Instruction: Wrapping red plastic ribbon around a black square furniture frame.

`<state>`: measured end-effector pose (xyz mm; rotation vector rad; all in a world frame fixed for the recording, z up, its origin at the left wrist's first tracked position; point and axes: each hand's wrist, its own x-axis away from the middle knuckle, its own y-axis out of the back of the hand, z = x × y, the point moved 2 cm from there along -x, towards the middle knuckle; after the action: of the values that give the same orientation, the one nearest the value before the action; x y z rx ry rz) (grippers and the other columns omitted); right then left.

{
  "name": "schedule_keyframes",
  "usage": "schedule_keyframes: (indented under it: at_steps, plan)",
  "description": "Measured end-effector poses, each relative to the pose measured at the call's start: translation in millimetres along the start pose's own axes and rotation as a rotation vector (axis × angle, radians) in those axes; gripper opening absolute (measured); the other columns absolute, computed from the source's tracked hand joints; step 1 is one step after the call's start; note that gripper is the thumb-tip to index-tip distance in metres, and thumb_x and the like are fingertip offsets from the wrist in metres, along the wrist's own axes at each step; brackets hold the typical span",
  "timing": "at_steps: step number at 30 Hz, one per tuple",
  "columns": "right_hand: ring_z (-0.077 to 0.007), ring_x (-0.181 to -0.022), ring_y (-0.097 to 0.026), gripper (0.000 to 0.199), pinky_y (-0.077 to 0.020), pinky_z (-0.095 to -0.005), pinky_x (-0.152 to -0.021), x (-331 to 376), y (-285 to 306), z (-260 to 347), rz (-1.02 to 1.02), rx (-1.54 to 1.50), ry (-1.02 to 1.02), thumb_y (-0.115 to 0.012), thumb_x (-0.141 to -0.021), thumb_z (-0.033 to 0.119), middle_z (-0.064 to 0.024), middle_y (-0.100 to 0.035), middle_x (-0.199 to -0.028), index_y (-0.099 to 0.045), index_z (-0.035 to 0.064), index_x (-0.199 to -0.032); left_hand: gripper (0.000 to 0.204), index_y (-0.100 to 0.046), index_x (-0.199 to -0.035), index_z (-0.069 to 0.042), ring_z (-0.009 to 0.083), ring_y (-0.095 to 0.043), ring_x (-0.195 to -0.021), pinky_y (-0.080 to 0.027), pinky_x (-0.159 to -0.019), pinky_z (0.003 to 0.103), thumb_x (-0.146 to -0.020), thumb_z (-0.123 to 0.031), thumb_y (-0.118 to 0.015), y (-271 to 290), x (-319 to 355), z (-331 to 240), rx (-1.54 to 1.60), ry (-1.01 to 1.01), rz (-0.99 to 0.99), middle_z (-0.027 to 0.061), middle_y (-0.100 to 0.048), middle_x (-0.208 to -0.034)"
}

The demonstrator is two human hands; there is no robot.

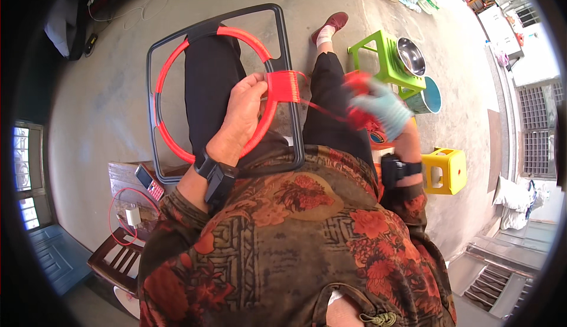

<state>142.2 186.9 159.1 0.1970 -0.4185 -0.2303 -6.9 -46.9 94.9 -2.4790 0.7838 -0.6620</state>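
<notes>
A black rectangular frame (281,35) with rounded corners leans over my lap. Inside it is a ring (168,67), mostly wrapped in red with black sections between. My bare left hand (239,105) is closed around the ring's right side, thumb against a wide red wrapping (283,86) that joins ring and frame bar. From that wrapping a red strand (322,109) runs right to my right hand (387,111), in a pale blue glove. Motion blurs this hand, which grips a bundle of red cord (358,84); its fingertips are partly hidden.
To the right stand a green stool (384,55) bearing a metal bowl (410,56), a blue bucket (433,95) and a yellow stool (446,170). A mobile phone (149,181) and a white charger (133,216) rest on wooden furniture at the left.
</notes>
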Motion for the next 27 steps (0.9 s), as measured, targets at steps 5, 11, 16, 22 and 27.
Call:
schedule_keyframes:
  at_steps: [5,11,16,22,27]
  plan:
    - [-0.0236,-0.087,-0.064,0.063,-0.0505,-0.0334,-0.079,-62,-96,-5,0.203,0.410,0.316,-0.073,-0.074,0.015,-0.0158,-0.066,-0.096,-0.047,0.0040,-0.130,0.015,-0.058,-0.102,0.002,0.0135,-0.063,-0.078,-0.053,-0.072,0.027,-0.092,-0.001,-0.047,1,0,3,-0.020,0.070,-0.027,0.0080,-0.064,-0.092]
    - [-0.0153,-0.090,-0.061,0.064,-0.0505,-0.0269,-0.078,-77,-94,34,-0.158,-0.030,0.282,-0.070,-0.079,0.011,-0.0135,-0.063,-0.103,-0.038,0.0000,-0.134,0.014,-0.058,-0.104,0.002,0.0092,-0.059,-0.080,-0.049,-0.074,0.023,-0.092,0.001,-0.051,0,5,-8,-0.191,-0.245,-0.141,0.0043,-0.062,-0.091]
    - [-0.0286,-0.104,-0.060,0.058,-0.0493,-0.0347,-0.088,-68,-93,49,-0.382,0.216,0.650,-0.074,-0.071,0.011,-0.0159,-0.061,-0.114,-0.051,0.0003,-0.123,0.015,-0.059,-0.101,0.001,0.0107,-0.059,-0.080,-0.049,-0.071,0.023,-0.086,0.003,-0.058,-18,21,-33,-0.491,-0.864,-0.323,0.0067,-0.062,-0.093]
    - [-0.0317,-0.104,-0.058,0.034,-0.0485,-0.0395,-0.087,-70,-119,61,-0.251,0.593,1.116,-0.070,-0.073,0.013,-0.0165,-0.060,-0.111,-0.062,0.0045,-0.105,0.020,-0.060,-0.103,0.000,0.0167,-0.060,-0.083,-0.050,-0.075,0.027,-0.083,0.000,-0.062,-28,33,-39,-0.651,-1.112,-0.230,0.0106,-0.061,-0.097]
    - [-0.0122,-0.067,-0.057,0.019,-0.0476,-0.0290,-0.062,-52,-62,33,-0.367,0.296,0.571,-0.070,-0.078,0.014,-0.0051,-0.062,-0.075,-0.062,0.0033,-0.092,0.018,-0.056,-0.104,0.002,0.0090,-0.060,-0.079,-0.051,-0.071,0.024,-0.091,-0.009,-0.060,-8,13,-26,-0.315,-0.609,-0.203,0.0060,-0.062,-0.091]
